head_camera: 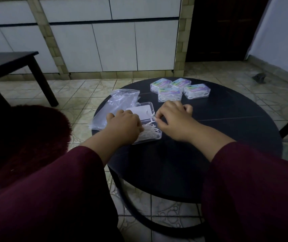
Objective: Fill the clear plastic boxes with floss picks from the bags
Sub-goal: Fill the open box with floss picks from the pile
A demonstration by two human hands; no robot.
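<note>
Your open clear box point(146, 123) of white floss picks point(150, 131) sits near the table's left edge on crumpled bags point(117, 102); four shut, filled boxes point(178, 89) cluster at the far edge.

White floss picks point(150, 131), black table point(227, 123), maroon sleeves point(253, 180).

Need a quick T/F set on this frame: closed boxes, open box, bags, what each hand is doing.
1. Four closed boxes sit at the table's far side. True.
2. The open box holds no picks. False: white floss picks lie in it.
3. The right hand pinches a pick at the open box's right edge. True.
4. The bags lie right of the open box. False: they lie to its left.
5. The left hand rests on the closed boxes. False: it is at the open box.
</note>
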